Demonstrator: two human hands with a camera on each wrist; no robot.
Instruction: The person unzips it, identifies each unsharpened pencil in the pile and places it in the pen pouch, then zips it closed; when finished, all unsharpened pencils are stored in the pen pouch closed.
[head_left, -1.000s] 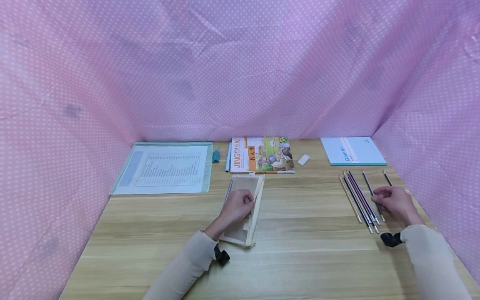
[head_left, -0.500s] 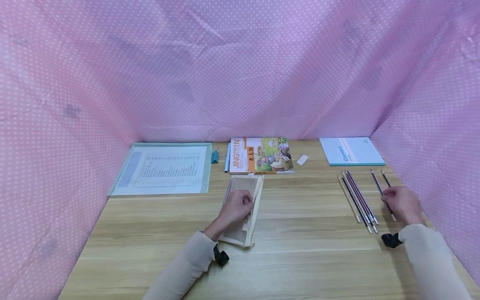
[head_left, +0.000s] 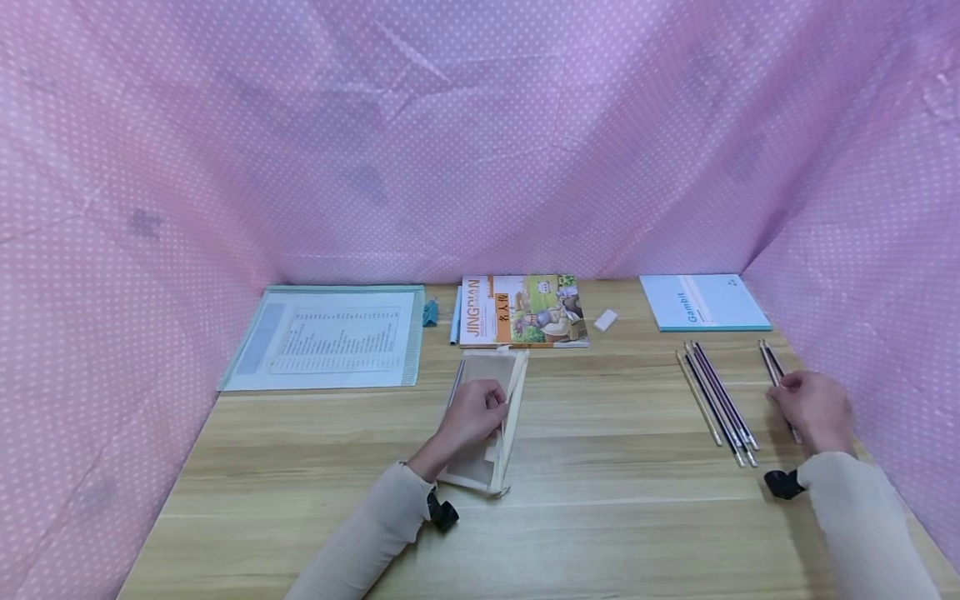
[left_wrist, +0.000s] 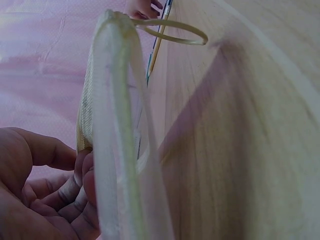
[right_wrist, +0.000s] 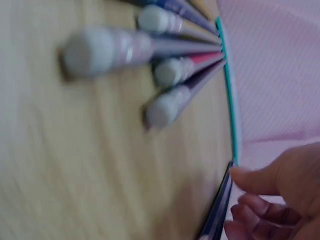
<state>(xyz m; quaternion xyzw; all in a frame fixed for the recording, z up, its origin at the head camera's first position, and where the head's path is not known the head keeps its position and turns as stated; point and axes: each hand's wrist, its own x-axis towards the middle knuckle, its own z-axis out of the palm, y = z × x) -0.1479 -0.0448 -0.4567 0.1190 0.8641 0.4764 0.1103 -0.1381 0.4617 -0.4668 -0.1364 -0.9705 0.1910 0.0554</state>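
In the head view my left hand (head_left: pixel 472 413) pinches the zipped edge of a cream mesh pencil pouch (head_left: pixel 486 363), lying on the table left of centre. From the left wrist, fingers (left_wrist: pixel 47 155) are seen on the pouch's zipper tape (left_wrist: pixel 86 107), and a cord loop (left_wrist: pixel 180 31) sticks out at its far end. At the right, my right hand (head_left: pixel 814 408) holds a dark pencil (head_left: pixel 769 363) between thumb and fingers, side by side with another dark one. The right wrist view shows the thumb (right_wrist: pixel 257 181) against these dark pencils (right_wrist: pixel 218 210); their lower ends are partly hidden.
Left of the right hand lies a bundle of several pencils (head_left: pixel 716 404) with white erasers. Along the back are a document folder (head_left: pixel 322 337), a teal binder clip (head_left: pixel 430 313), a picture-covered book (head_left: pixel 525 311), an eraser (head_left: pixel 606 320) and a light blue notebook (head_left: pixel 705 302). Pink dotted cloth (head_left: pixel 480 150) surrounds the table.
My right hand has slid one dark pencil to the right, away from the bundle and up against the other lone pencil. The left hand and pouch have stayed put.
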